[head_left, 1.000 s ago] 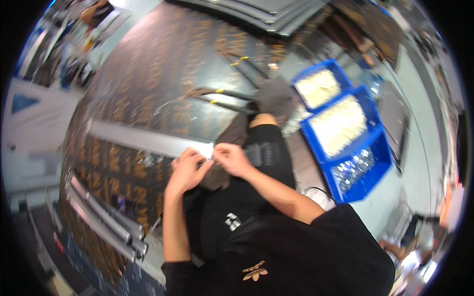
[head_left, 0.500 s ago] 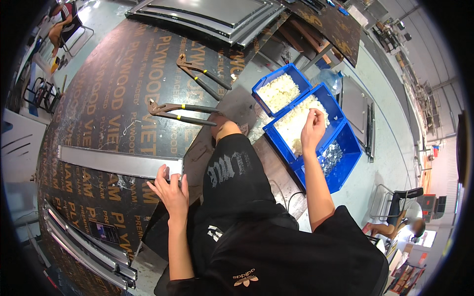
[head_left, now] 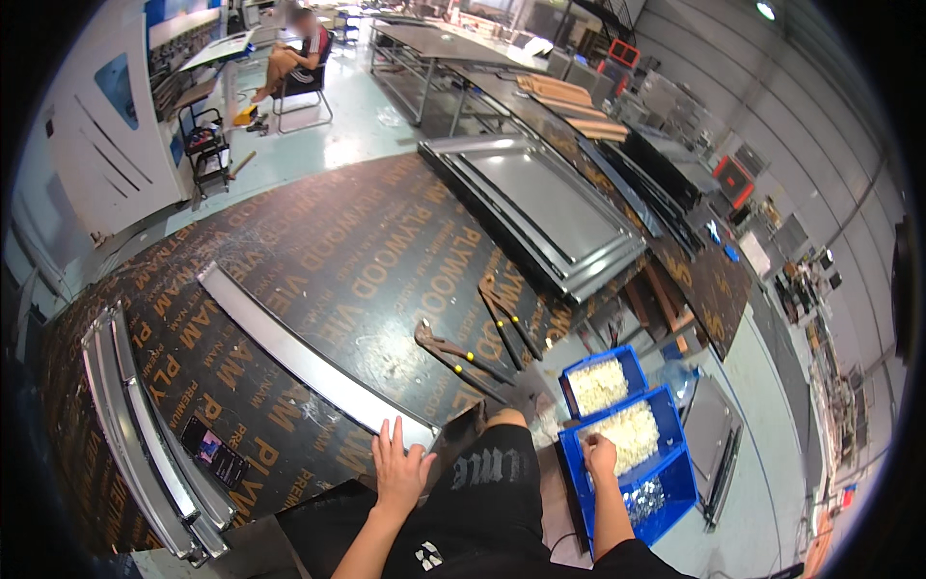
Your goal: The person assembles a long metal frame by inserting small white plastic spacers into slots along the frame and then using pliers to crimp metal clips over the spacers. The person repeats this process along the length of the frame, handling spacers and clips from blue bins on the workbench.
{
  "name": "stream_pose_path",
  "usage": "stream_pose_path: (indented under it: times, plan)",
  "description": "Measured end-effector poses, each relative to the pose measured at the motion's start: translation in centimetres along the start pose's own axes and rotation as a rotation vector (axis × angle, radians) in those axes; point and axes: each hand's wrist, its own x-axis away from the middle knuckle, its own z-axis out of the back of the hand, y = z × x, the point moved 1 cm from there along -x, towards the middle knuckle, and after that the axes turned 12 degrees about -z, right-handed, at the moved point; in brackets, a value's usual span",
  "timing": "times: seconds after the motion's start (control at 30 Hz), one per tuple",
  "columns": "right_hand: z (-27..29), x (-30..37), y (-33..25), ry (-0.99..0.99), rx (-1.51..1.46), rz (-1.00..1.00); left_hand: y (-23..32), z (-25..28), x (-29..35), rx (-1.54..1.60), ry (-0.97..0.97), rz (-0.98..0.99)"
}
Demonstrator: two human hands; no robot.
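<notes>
My left hand [head_left: 398,473] lies with its fingers spread on the near end of a long silver-grey metal profile [head_left: 309,357], which rests flat on the dark plywood table [head_left: 318,232]. Over the middle blue bin [head_left: 683,439], my right hand [head_left: 600,455] is closed in a pinch; whatever is between the fingertips is hidden. Small cream-coloured pieces [head_left: 632,432] fill that bin. Two pairs of water pump pliers with black handles, one nearer [head_left: 463,362] and one farther [head_left: 509,323], lie on the table beyond my knee.
A smaller blue bin [head_left: 571,391] also holds pale pieces; the nearest bin [head_left: 683,497] holds small shiny bits. Stacked metal panels [head_left: 540,207] lie at the table's far side. More profiles [head_left: 145,415] and a phone [head_left: 214,449] are at left. A seated person [head_left: 304,58] is far off.
My view has tilted up and swung, bringing the far workshop in. My right hand has shifted from the bin's far side toward its near left side. My left hand stays on the profile's end.
</notes>
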Motion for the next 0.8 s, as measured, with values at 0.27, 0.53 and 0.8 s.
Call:
stream_pose_path:
  times: [0.27,0.53,0.8]
  plan:
    - [-0.4,-0.3,2.7,0.143,-0.137,-0.044,-0.2,1.0,0.1,0.063,-0.036,-0.011]
    - [0.3,-0.7,5.7,0.208,-0.233,-0.127,-1.2,3.1,0.3,0.163,-0.152,-0.053]
    - [8.7,2.7,-8.9,0.143,-1.066,-0.067,-1.5,2.2,0.5,0.161,-0.075,-0.078]
